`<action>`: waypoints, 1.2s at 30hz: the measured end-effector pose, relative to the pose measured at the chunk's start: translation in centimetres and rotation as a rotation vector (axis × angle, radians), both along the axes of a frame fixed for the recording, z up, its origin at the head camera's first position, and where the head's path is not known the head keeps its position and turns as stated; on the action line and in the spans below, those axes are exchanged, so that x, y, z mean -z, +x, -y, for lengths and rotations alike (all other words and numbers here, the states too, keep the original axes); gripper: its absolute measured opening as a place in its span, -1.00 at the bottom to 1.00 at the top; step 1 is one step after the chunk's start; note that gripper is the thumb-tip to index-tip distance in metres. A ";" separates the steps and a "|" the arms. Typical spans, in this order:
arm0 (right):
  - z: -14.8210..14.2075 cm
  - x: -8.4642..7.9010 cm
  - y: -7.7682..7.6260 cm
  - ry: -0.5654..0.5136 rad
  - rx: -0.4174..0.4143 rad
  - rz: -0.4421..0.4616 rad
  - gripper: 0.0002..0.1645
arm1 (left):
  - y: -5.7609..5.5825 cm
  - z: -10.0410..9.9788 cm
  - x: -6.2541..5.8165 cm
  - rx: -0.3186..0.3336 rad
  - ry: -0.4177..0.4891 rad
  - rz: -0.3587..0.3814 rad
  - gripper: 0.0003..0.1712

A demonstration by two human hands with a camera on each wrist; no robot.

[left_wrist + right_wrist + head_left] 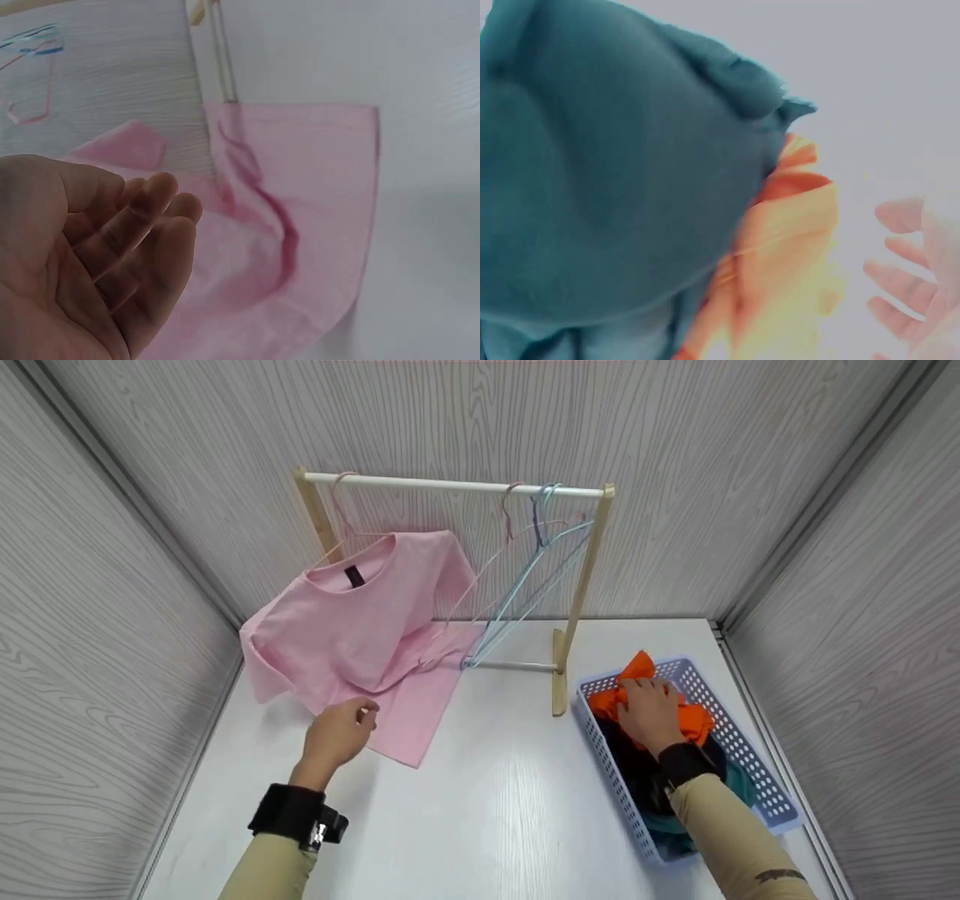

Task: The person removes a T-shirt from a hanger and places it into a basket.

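Note:
A pink T-shirt (337, 622) hangs from a pink hanger (345, 506) at the left of a small clothes rack (450, 486). Just in front of its lower part is my left hand (341, 731), fingers loosely bent around nothing. The left wrist view shows the same empty palm (97, 255) beside the pink cloth. My right hand (649, 709) lies over an orange garment (697, 721) in a lilac basket (776, 810). In the right wrist view its fingers (900, 281) are spread, beside the orange cloth and a large teal garment (622, 165).
More hangers, one pink (508, 510) and some blue (517, 585), hang at the rack's right end. Dark and teal clothes (739, 784) fill the basket under the orange one. Wood-grain panels (847, 607) enclose the white table (480, 810) at the back and sides.

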State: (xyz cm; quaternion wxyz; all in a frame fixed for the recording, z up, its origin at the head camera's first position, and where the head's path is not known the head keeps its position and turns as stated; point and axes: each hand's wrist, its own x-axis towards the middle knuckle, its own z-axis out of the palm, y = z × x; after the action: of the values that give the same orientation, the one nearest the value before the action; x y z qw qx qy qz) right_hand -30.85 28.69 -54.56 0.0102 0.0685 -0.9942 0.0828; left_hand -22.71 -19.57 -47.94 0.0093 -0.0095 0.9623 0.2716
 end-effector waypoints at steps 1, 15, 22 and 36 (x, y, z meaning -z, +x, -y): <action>0.4 -0.3 0.3 -0.015 -0.017 -0.003 -0.49 | -0.6 0.5 -1.1 -0.001 -0.017 -0.021 -0.71; 4.1 -1.0 4.6 -0.123 -0.103 0.060 -0.60 | -7.7 5.3 -10.8 -0.220 -0.089 -0.199 -0.45; 4.9 0.8 6.4 -0.153 -0.106 0.187 -0.64 | -9.2 6.0 -9.3 -0.227 -0.085 -0.077 -0.41; 5.0 2.2 7.5 -0.181 -0.160 0.225 -0.66 | -9.4 6.1 -9.1 -0.222 -0.131 -0.021 -0.44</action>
State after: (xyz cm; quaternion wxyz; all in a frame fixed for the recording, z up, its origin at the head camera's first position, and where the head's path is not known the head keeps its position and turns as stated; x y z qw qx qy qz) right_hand -23.33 23.71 -56.77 -0.1015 0.1366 -0.9689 0.1797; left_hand -32.09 -25.66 -38.83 -0.0315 -0.1135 0.9711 0.2078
